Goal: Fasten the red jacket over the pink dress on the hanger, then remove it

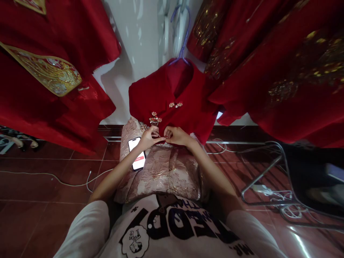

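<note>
A red garment (196,89) with a V neck hangs on a purple hanger (183,46) in front of me, its lower part resting over my lap. Gold flower-shaped ornaments (176,105) sit below its neckline, and a beaded gold ornament with dangling strands (155,118) lies lower on the left. At the garment's lower edge, my left hand (151,138) and my right hand (174,136) meet with fingers pinched together. Something tiny shows between the fingertips, too small to name. Shiny pinkish patterned fabric (169,165) covers my lap, and a lit phone (137,154) lies on it by my left forearm.
Red garments with gold embroidery hang at left (61,75) and right (285,71). A black chair with a metal frame (288,172) stands on the right, with white cables (274,195) beneath it. Another cable (67,184) runs across the red tiled floor. Shoes (20,143) stand at far left.
</note>
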Demonstrator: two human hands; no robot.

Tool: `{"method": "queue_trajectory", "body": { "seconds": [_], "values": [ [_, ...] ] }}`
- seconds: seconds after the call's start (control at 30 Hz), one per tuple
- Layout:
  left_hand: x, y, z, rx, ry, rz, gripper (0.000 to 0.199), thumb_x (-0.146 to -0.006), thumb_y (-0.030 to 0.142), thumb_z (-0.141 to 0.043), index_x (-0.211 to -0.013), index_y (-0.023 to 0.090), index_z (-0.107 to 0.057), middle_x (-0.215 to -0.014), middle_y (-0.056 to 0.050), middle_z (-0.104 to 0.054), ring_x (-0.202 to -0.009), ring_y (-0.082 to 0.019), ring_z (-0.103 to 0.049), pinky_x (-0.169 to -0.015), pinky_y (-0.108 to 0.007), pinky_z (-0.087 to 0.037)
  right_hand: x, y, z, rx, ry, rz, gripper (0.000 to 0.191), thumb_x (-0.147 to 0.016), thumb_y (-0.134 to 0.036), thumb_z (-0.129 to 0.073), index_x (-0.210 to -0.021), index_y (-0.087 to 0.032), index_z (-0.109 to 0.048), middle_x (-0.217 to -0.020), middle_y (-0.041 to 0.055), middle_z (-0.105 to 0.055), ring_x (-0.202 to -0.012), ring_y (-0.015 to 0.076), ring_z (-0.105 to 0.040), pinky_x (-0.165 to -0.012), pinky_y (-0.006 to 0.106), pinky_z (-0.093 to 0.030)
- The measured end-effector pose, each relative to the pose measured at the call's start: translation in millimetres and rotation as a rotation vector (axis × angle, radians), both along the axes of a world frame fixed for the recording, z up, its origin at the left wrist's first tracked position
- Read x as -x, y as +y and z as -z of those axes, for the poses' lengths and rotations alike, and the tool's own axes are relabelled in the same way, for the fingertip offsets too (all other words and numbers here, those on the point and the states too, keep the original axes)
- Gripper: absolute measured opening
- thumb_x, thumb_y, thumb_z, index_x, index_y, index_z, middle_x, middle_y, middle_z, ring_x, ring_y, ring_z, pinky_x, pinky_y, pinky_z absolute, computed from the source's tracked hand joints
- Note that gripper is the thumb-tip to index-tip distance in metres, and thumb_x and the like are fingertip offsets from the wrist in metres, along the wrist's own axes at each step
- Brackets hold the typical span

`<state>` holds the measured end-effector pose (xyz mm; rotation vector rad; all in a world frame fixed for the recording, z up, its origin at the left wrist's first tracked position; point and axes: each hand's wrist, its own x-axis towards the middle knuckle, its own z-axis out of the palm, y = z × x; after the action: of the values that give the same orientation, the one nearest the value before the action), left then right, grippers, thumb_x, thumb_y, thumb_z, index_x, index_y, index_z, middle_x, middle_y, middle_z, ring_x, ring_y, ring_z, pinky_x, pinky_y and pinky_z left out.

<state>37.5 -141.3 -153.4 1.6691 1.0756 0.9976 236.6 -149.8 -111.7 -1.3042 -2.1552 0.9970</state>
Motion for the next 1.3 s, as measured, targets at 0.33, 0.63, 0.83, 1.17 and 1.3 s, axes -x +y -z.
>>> {"method": "queue_trajectory", "body": {
  "seconds": [0.33,0.63,0.83,1.17,1.3],
  "values": [
    [-13,31,-26.2,0.263,-0.408,-0.251,0.025,-0.082,0.035,-0.075,-0.094,0.016,-0.064,-0.099,-0.005,-0.074,-0.085,-0.013,-0.072,-0.086,-0.029,-0.061,-19,-4,-24.0,0.158,-0.081,-0.106,0.019,-0.064,-0.01,-0.064,-0.08,-0.019,-0.059,-0.072,-0.0013,-0.065,-0.067,0.012,-0.061,-0.063,0.022,-0.046],
    [-32,30,-38.6,0.273,-0.24,-0.257,0.018,-0.078,0.024,-0.075,-0.085,0.018,-0.059,-0.073,0.002,-0.068,-0.072,-0.015,-0.068,-0.06,-0.024,-0.055,-20,-5,-24.0,0.155,-0.11,-0.142,0.019,-0.063,-0.007,-0.064,-0.077,-0.019,-0.059,-0.068,-0.002,-0.066,-0.062,0.0115,-0.061,-0.059,0.022,-0.045],
    [-47,36,-69.4,-0.316,0.085,-0.012,0.018,-0.085,0.015,-0.066,-0.103,0.017,-0.064,-0.103,-0.005,-0.068,-0.087,-0.014,-0.064,-0.084,-0.028,-0.053,-29,-6,-27.6,0.211,-0.155,-0.179,0.018,-0.066,-0.009,-0.067,-0.076,-0.02,-0.058,-0.069,-0.0019,-0.068,-0.063,0.0131,-0.063,-0.059,0.023,-0.045],
    [-65,64,-103.7,-0.786,0.48,-0.033,0.012,-0.09,0.026,-0.064,-0.095,0.015,-0.061,-0.112,-0.016,-0.057,-0.121,-0.038,-0.05,-0.103,-0.058,-0.043,-29,-5,-28.0,0.214,-0.204,-0.146,0.022,-0.065,-0.003,-0.068,-0.076,-0.02,-0.059,-0.067,-0.0024,-0.067,-0.063,0.0134,-0.064,-0.059,0.023,-0.045],
    [-64,67,-113.8,-0.8,0.479,0.113,0.012,-0.09,0.026,-0.06,-0.094,0.015,-0.059,-0.108,-0.012,-0.059,-0.119,-0.034,-0.052,-0.112,-0.064,-0.033,-29,-5,-32.9,0.219,-0.136,-0.121,0.017,-0.07,-0.007,-0.067,-0.081,-0.019,-0.06,-0.073,0.0009,-0.071,-0.069,0.0148,-0.067,-0.063,0.025,-0.049]
  ]
}}
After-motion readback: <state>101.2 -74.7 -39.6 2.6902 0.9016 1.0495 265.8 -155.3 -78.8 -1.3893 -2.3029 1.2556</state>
